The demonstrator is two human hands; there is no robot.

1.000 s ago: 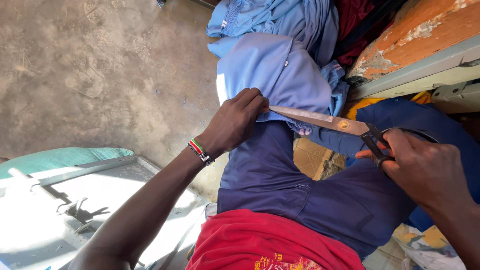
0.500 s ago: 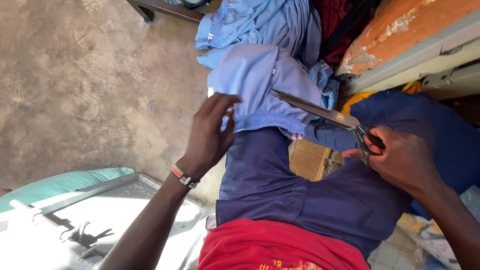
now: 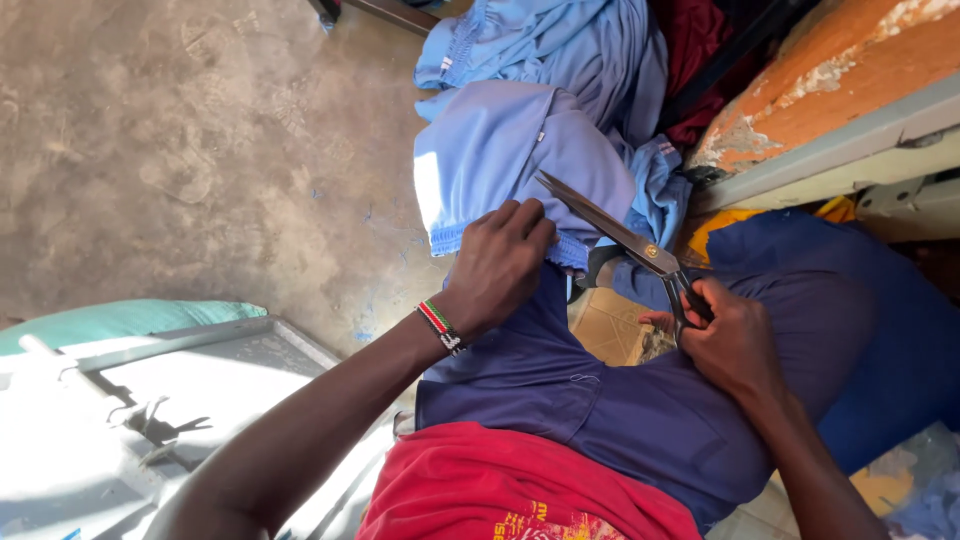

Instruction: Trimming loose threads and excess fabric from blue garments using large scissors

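My left hand [image 3: 500, 265] pinches the lower hem of a light blue garment [image 3: 500, 150] that lies over my lap. A beaded band sits on that wrist. My right hand [image 3: 730, 340] grips the handles of a large pair of metal scissors [image 3: 620, 235]. The blades point up and left, slightly parted, their tips over the light blue cloth just right of my left fingers. Dark blue fabric [image 3: 620, 410] covers my knees below both hands. A red shirt [image 3: 520, 490] fills the bottom of the view.
More light blue cloth [image 3: 560, 40] and a dark red piece [image 3: 700, 50] are heaped at the top. An orange, worn table edge [image 3: 830, 100] runs along the upper right. A grey metal frame [image 3: 180, 340] and green cushion [image 3: 120, 320] sit at lower left on concrete floor [image 3: 200, 150].
My left hand slid down from the top of the light blue cloth to its hem. The scissors swung from nearly flat to pointing up-left, and my right hand moved left.
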